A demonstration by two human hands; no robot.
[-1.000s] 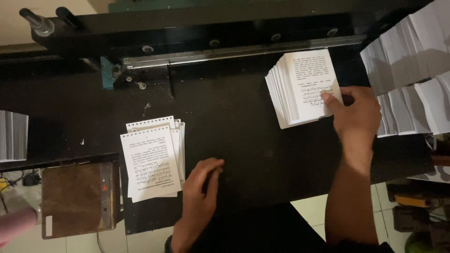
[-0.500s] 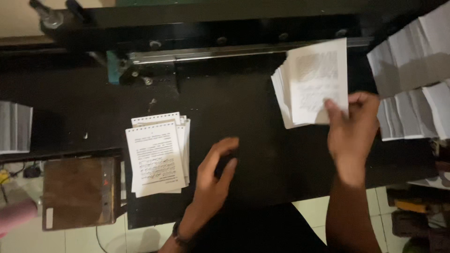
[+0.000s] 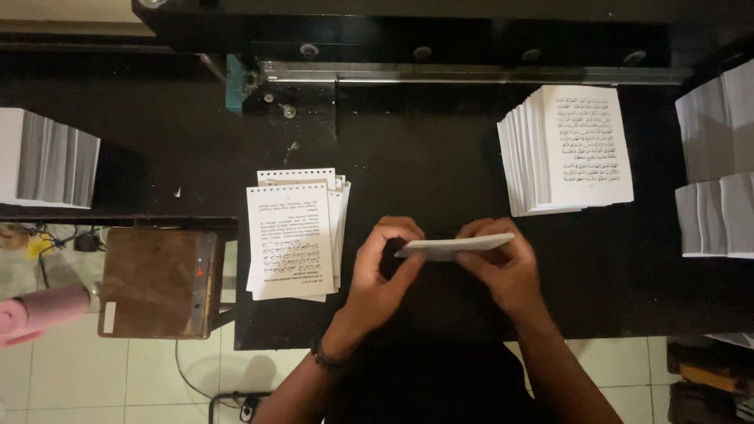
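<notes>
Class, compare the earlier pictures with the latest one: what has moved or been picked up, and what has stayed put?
The right hand lifted a thin bundle of pages off the tall printed stack and carried it to the middle of the black table. The left hand rose from the table and now grips the bundle's other end. The punched sheets on the left and the tall stack stayed where they were.

left hand [image 3: 382,271], right hand [image 3: 503,263], fingers pinched together

A small white rectangular label [image 3: 109,316] sits at the near left corner of the brown box [image 3: 153,283], which also bears a tiny red triangular mark [image 3: 200,272].
</notes>
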